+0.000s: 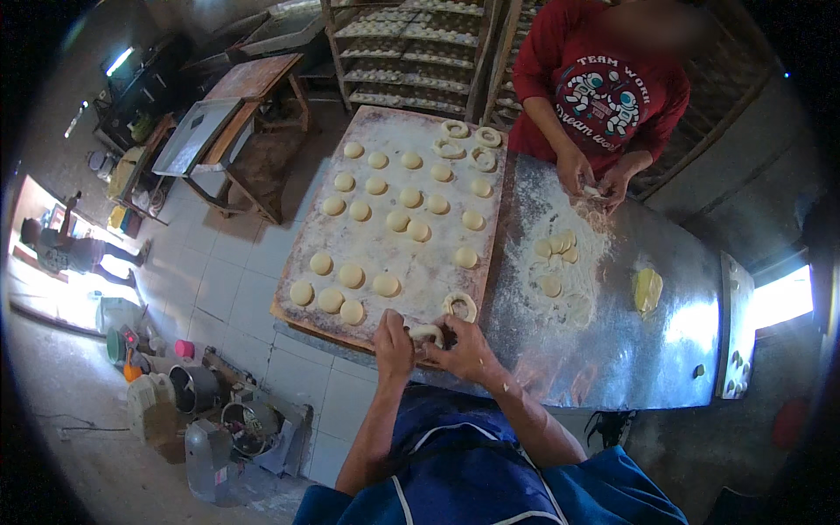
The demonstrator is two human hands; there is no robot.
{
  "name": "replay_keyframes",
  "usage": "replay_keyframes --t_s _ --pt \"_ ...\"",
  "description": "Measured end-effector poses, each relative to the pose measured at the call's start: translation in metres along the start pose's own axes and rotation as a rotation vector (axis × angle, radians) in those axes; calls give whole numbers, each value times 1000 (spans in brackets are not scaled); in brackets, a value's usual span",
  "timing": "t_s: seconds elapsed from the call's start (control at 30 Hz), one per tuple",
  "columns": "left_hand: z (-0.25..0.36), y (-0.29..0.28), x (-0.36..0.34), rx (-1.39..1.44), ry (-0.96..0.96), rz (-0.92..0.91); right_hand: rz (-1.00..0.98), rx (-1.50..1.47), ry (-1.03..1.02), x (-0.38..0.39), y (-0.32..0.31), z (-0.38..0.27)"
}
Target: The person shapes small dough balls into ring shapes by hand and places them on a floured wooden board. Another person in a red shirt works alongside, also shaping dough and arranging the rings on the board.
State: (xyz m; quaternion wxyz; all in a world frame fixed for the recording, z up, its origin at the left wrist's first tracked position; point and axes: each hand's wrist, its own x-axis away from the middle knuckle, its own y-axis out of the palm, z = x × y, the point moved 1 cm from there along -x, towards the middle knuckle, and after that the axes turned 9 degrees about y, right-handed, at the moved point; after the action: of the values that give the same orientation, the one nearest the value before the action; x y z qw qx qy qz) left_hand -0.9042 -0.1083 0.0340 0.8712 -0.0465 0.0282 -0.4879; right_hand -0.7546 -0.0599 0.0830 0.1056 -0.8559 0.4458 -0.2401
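My left hand (394, 341) and my right hand (462, 348) both grip a pale dough ring (427, 334) at the front edge of a floured wooden board (302, 249), their fingers closed on it. Another ring (459, 306) lies on the board just beyond my right hand. Several round dough pieces (385, 284) are spread over the board, with more rings (486, 136) at its far right corner. The undersides of my fingers are partly hidden.
A steel table (542, 367) with flour, dough discs (553, 245) and a yellow packet (646, 289) is at right, where a co-worker (586, 105) handles dough. Trays on racks (407, 52) stand behind; a wooden table (249, 79), buckets (192, 385) and another person (66, 245) are at left.
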Motion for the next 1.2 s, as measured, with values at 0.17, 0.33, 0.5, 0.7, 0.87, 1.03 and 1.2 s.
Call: replay_keyframes --t_s 0.17,0.33,0.5,0.7,0.87,1.03,1.2 --pt "-7 -30 -10 -613 442 61 371 383 -107 -32 -18 35" --pt "-10 -34 -4 -607 454 -64 456 460 -37 -62 -30 60" --pt "-4 -36 0 -595 507 55 409 522 -165 -69 -22 24" --pt "12 -63 -23 -975 414 252 189 639 -257 -130 52 -10" --pt "23 -67 -27 -1082 524 -2 28 405 -347 -138 60 -8" --pt "36 -59 -16 -643 253 -170 60 52 -300 -65 -15 -10" --pt "47 58 -10 -274 376 -384 575 -26 181 24 -147 136"
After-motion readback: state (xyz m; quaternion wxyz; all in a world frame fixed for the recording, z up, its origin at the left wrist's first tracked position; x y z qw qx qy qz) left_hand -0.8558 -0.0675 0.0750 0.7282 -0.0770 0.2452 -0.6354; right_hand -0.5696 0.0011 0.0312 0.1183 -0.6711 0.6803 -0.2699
